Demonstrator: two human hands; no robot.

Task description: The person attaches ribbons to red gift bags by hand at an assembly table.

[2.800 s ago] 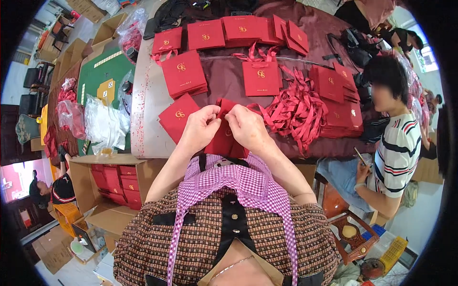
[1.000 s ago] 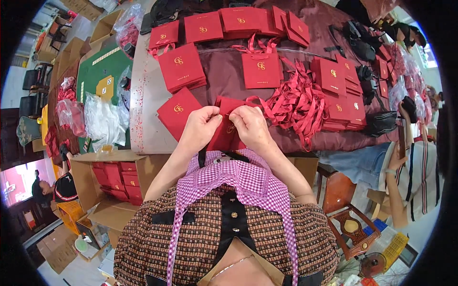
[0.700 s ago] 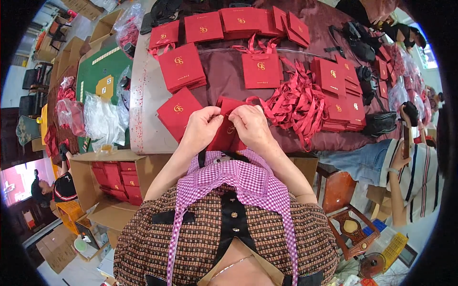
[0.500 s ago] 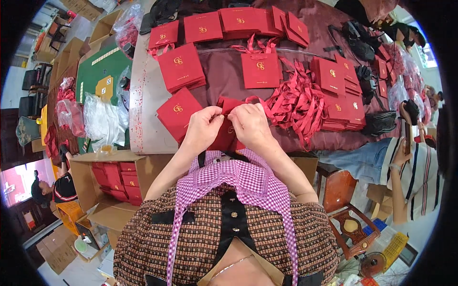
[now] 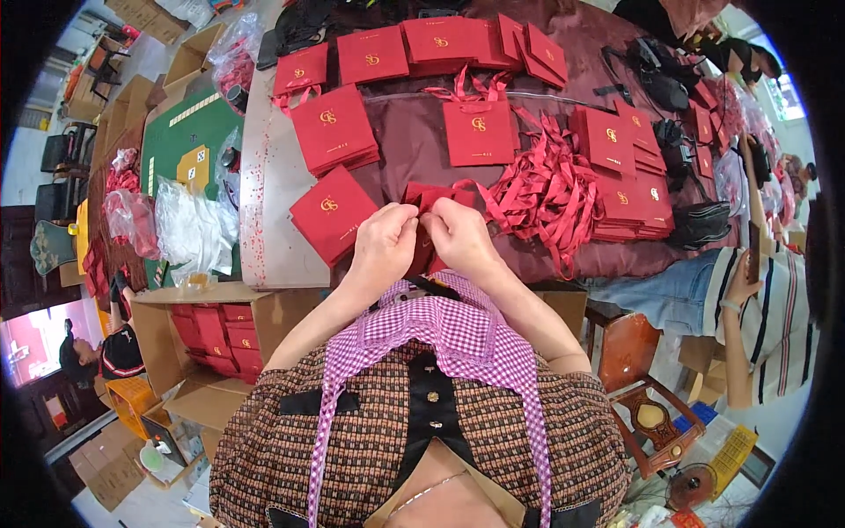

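Note:
Near the table's front edge, a small red paper bag (image 5: 431, 192) is between my two hands. My left hand (image 5: 386, 245) pinches its upper part with curled fingers, and my right hand (image 5: 461, 239) does the same close beside it. The fingertips nearly meet, and they cover most of the bag's rim. From behind my right hand a red ribbon trails toward a tangled heap of red ribbons (image 5: 547, 195). To the left of my hands lies a flat stack of red bags (image 5: 330, 211) with gold print. A single red bag with ribbon handles (image 5: 478, 132) lies farther back.
Stacks of red bags (image 5: 374, 55) line the back, and more stacks (image 5: 607, 145) sit at the right. A cardboard box (image 5: 158, 339) at lower left holds red bags. A green-topped table (image 5: 176, 128) stands left. At right, a person (image 5: 757, 308) stands near a wooden chair (image 5: 627, 343).
Both hands stay at the bag, with the fingers shifted slightly and brought a little closer together. The person at right has moved an arm.

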